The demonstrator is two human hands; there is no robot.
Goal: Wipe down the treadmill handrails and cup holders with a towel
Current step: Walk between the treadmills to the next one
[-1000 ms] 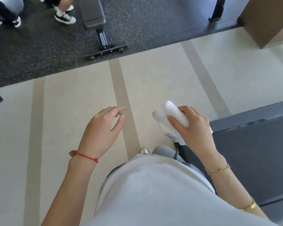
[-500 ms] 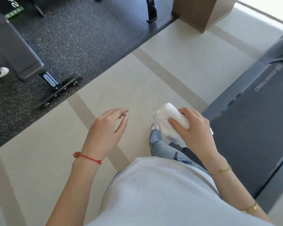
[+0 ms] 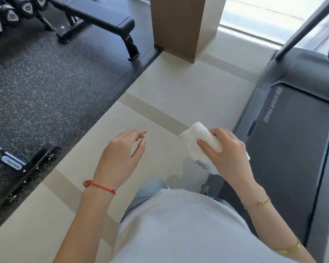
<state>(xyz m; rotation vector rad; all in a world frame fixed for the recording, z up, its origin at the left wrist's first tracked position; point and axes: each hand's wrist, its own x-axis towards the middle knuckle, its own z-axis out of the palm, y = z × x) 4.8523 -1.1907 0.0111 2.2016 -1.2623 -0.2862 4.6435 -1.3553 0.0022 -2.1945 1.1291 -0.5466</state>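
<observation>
I am looking down past a pale shirt at both hands, which are hovering above the cream floor (image 3: 160, 88). My right hand (image 3: 228, 154) is gripping the folded white towel (image 3: 199, 141), fingers curled over its top and thumb tucked underneath, with a printed label hanging below the fold. My left hand (image 3: 122, 154) is holding nothing, its fingers lying loose and slightly bent, well apart from the towel.

The treadmill (image 3: 292, 139) is sitting on the right, its dark belt running from near to far, and the towel is hanging just beside its left edge, not touching it. A slanted grey upright (image 3: 304, 25) is rising from the far end of the deck toward the top right corner. I am not seeing any handrail surface or cup holder here; they are lying outside the view, above and to the right.

As I am judging it, the wiping is not yet begun: the towel is in hand and nothing is in contact with the machine. Everything is still left to do, namely both handrails and the cup holders, and I am needing to step nearer and raise the towel toward the console first.

On the far left, a black weight bench (image 3: 95, 19) and a row of dumbbells (image 3: 10, 14) are standing on speckled dark matting (image 3: 46, 82), with a brown pillar (image 3: 182, 27) between them and the treadmill.
</observation>
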